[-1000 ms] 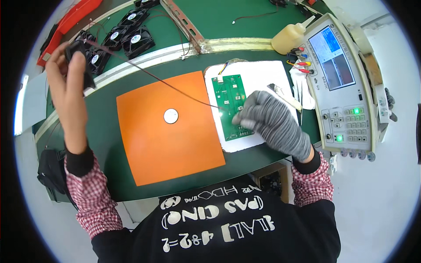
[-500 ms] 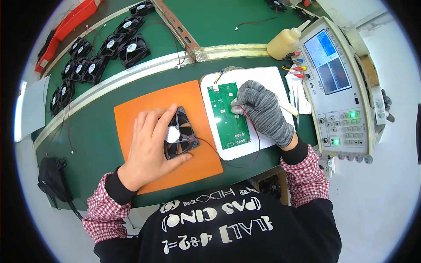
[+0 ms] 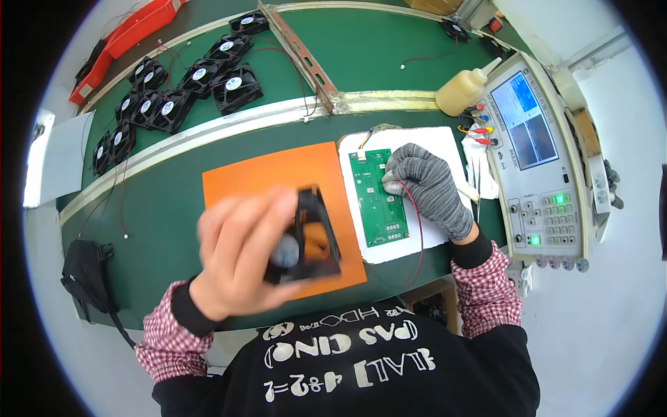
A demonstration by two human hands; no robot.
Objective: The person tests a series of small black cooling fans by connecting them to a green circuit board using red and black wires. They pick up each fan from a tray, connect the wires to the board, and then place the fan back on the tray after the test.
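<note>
My bare left hand (image 3: 243, 247) grips a black cooling fan (image 3: 286, 251) by its frame, tilted above the orange mat (image 3: 271, 167); both are blurred by motion. On a white pad (image 3: 445, 146) lies a green circuit board (image 3: 372, 212) with several small white sockets. My right hand (image 3: 431, 191), in a grey knit glove, rests over the board's right edge. Its thumb and fingers are pinched at the end of the fan's thin red wire (image 3: 420, 243), which loops down toward the mat. The fingers hide the wire's end, so whether it sits in a socket cannot be told.
Several black fans (image 3: 167, 108) lie at the back left, behind a pale strip. A metal bar (image 3: 299, 55) divides the far bench. At the right stand a cream squeeze bottle (image 3: 460, 92) and a test instrument (image 3: 535, 146) with clip leads. A black pouch (image 3: 87, 274) lies at the left.
My left hand has raised the fan off the orange mat and tipped it up. My right hand stays pinched at the board. The whole view has shifted slightly.
</note>
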